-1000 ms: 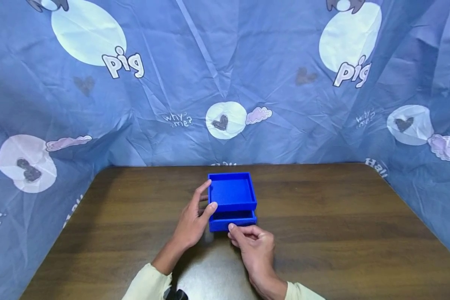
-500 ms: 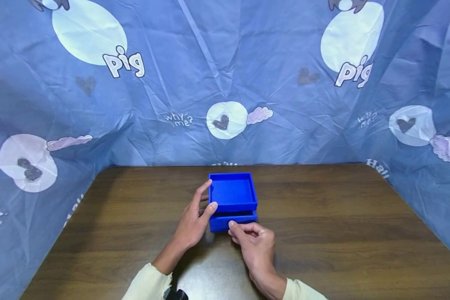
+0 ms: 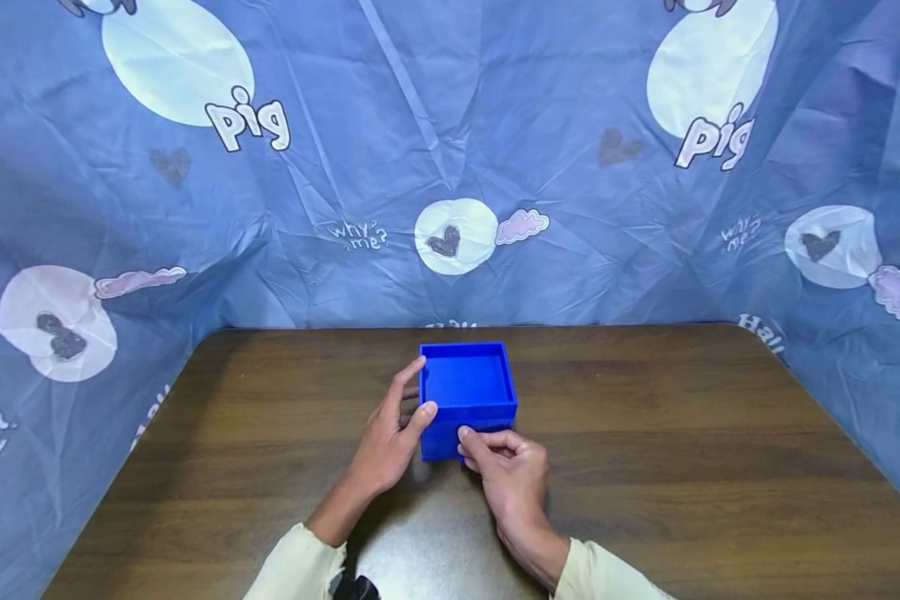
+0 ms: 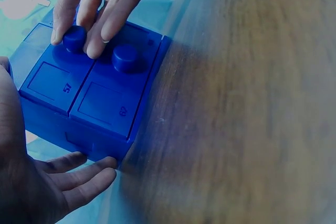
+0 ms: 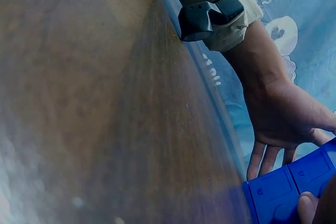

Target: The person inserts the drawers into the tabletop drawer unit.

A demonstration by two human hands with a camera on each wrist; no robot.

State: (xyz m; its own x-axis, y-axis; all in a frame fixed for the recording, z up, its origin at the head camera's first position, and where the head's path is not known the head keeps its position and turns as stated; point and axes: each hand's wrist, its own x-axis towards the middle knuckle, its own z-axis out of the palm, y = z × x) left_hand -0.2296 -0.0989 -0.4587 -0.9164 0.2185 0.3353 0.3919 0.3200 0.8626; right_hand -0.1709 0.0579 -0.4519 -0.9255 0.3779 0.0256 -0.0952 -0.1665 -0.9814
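A blue box of two stacked drawers (image 3: 467, 379), with a shallow rimmed recess on top, rests on the table. In the left wrist view, both drawer fronts lie level and each bears a round knob and a small number. My right hand (image 3: 513, 487) pinches the upper drawer's knob (image 4: 74, 39) between thumb and fingertips. The lower knob (image 4: 125, 57) stands free beside those fingers. My left hand (image 3: 386, 446) rests along the box's left side, fingers extended, thumb at the top front corner and index finger near the top back corner.
A brown wood-grain table (image 3: 682, 467) lies under the box. Blue printed cloth (image 3: 330, 167) hangs behind it and down both sides. A black device (image 5: 210, 17) is strapped over the left sleeve.
The upper drawer, partly out a second ago, has slid inward until its front is level with the box. My right hand moved forward with it; my left hand kept its place.
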